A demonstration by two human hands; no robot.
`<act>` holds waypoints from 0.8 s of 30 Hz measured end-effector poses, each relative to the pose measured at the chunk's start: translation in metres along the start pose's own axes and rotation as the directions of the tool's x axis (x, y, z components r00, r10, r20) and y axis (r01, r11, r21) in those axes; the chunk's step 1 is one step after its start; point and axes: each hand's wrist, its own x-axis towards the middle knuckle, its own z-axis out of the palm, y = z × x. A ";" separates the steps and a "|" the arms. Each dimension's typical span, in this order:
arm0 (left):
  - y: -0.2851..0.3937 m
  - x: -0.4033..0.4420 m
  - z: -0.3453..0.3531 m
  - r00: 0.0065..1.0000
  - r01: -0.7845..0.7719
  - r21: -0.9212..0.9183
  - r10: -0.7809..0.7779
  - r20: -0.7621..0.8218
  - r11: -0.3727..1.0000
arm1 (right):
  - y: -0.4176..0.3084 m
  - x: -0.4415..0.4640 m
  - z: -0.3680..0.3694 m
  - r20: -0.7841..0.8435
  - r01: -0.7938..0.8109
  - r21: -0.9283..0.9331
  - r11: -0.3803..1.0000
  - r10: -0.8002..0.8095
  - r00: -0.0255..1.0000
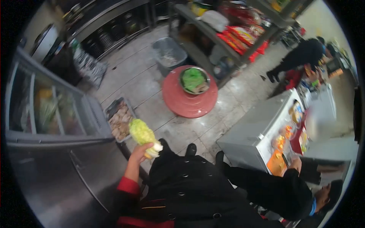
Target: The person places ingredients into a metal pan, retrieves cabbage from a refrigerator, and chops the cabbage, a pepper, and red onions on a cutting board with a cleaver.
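My left hand (143, 151) is wrapped round the pale base of a yellow-green head of lettuce (141, 131), holding it out in front of my body with its leafy end pointing away from me. Beyond it on the floor is a grey crate (131, 107) with pale, raw-looking pieces (119, 121) in it; I cannot tell exactly what they are. Farther ahead, a metal bowl (207, 84) of green leaves (193, 78) sits on a round red plastic base (178, 99). My right hand does not show.
A glass-fronted fridge (57, 133) stands close at my left. On the right, a co-worker (281, 192) works at a white chest (251, 125) with an orange cutting board (276, 163). Another person (300, 57) bends over farther back. A grey bin (169, 49) stands near shelving (209, 28).
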 end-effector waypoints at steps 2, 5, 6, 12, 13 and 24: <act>0.005 0.004 -0.023 0.998 0.010 -0.014 -0.010 -0.057 1.000 | -0.022 0.001 -0.003 -0.080 -0.012 -0.017 1.000 0.011 0.997; 0.028 -0.001 -0.056 0.987 0.028 0.014 -0.025 -0.157 1.000 | -0.053 0.003 0.002 -0.170 -0.014 -0.040 0.999 0.007 0.985; 0.038 -0.005 -0.065 0.979 0.046 0.031 -0.039 -0.200 0.998 | -0.065 0.007 0.004 -0.194 -0.014 -0.046 0.999 0.005 0.981; 0.071 -0.011 -0.145 0.968 0.052 0.062 -0.035 -0.249 0.997 | -0.112 0.019 0.024 -0.294 0.036 -0.048 0.998 -0.049 0.954; 0.077 -0.011 -0.158 0.964 0.063 0.098 -0.035 -0.264 0.993 | -0.117 0.020 0.027 -0.300 0.041 -0.044 0.998 -0.052 0.952; 0.208 -0.051 -0.311 0.819 0.145 0.413 0.125 -0.560 0.899 | -0.113 0.034 0.044 -0.295 0.073 0.030 0.997 -0.061 0.954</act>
